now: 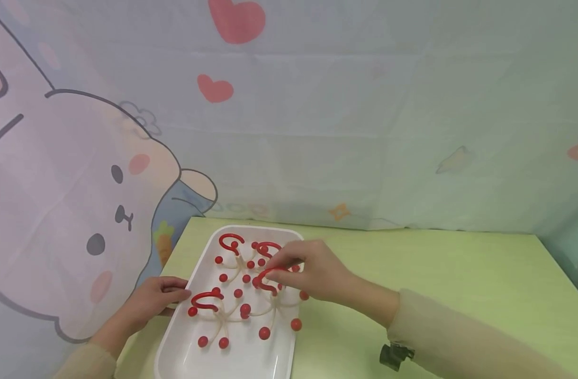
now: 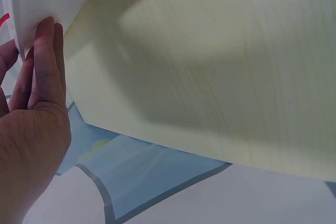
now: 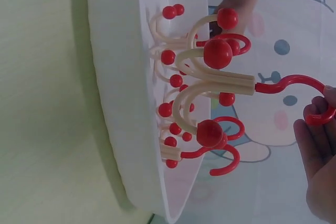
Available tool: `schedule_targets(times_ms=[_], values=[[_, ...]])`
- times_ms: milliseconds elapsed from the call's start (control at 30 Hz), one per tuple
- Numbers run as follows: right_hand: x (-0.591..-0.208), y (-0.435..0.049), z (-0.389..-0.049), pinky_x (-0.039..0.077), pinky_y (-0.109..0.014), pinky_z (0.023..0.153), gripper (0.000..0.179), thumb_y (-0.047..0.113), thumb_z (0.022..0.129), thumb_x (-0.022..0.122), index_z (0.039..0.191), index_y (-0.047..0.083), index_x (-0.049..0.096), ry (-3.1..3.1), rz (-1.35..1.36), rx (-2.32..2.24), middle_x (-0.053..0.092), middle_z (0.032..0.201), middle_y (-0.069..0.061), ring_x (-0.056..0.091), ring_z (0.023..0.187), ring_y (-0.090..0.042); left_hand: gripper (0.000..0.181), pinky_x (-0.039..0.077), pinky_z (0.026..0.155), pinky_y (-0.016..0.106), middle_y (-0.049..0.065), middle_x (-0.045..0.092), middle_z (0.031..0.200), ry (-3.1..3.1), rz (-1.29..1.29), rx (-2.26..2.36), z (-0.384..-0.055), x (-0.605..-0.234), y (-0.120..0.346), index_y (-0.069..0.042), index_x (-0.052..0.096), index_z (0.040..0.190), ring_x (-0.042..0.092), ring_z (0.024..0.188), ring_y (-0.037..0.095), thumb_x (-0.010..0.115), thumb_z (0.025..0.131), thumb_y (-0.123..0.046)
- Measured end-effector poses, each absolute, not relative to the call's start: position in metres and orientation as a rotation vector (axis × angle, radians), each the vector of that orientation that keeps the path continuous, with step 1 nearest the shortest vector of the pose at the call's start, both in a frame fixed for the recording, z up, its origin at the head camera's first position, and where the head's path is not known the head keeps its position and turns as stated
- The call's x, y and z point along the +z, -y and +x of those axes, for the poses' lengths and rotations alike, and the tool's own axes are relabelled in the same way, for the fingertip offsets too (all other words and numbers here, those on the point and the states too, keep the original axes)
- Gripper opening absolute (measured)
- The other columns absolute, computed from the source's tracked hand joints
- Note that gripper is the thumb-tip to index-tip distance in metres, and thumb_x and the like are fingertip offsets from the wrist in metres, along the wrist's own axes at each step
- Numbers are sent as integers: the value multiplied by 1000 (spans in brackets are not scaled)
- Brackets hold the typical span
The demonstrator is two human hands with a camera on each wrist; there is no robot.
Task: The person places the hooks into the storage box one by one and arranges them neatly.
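Note:
My right hand [image 1: 319, 271] pinches the curved red top of a cream claw-shaped hanging hook [image 1: 275, 301], its prongs tipped with red balls. The right wrist view has this hanging hook [image 3: 233, 83] raised over the tray's side, its prongs pointing down toward the tray. Several more such hooks stand in the white tray [image 1: 251, 360], including one at the front left [image 1: 220, 317] and one at the back [image 1: 239, 263]. With the thumb above and fingers below, my left hand [image 1: 149, 301] grips the tray's left rim; in the left wrist view its fingertips press against the outer wall.
The tray sits on a pale green table [image 1: 412, 273], toward its left side. A printed curtain [image 1: 317, 131] with a rabbit and hearts hangs behind it. A small black object [image 1: 395, 356] is by the right sleeve.

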State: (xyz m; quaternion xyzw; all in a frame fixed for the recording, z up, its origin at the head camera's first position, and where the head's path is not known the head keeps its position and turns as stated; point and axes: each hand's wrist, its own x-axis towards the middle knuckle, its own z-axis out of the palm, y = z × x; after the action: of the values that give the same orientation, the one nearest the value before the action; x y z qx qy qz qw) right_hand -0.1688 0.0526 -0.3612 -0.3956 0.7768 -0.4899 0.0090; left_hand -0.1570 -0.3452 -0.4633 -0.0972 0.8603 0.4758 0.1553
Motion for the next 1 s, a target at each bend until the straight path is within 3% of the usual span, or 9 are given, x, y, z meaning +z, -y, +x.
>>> schedule_targets(times_ms=[433,1000], values=[[-382,-28,-167,62,-22,85,12,10,92,86,103,9,84,-2446,-1266,-1523,80,93,2,72,87,-2,47,67,84,43,14,76,118,-2471,-287,1334,-158,-461,344,7,66,134,73,99,23,78,100,-23],[-413,-11,-170,60,-19,80,8,13,94,84,102,14,83,-2488,-1135,-1396,79,93,8,65,82,1,47,66,85,44,14,76,118,-2486,-290,1323,-158,-462,345,6,66,134,72,100,23,78,100,-24]])
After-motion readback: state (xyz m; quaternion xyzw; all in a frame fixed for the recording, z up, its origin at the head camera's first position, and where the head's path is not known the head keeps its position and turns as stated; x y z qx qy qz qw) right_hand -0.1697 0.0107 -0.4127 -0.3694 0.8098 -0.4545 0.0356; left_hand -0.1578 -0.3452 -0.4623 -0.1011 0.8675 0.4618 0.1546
